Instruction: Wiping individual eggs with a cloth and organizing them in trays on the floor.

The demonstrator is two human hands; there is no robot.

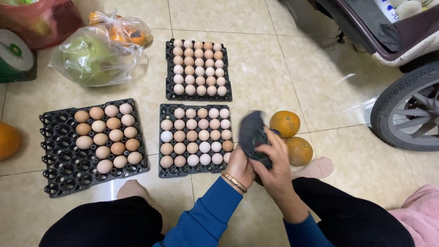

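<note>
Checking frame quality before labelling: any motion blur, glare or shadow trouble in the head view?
Head view: the dark crumpled cloth is smeared by motion blur, as are the left hand and right hand holding it; the black plastic egg trays are sharp; soft glare streaks on the glossy beige floor tiles; shadows faint, lighting even.
</note>
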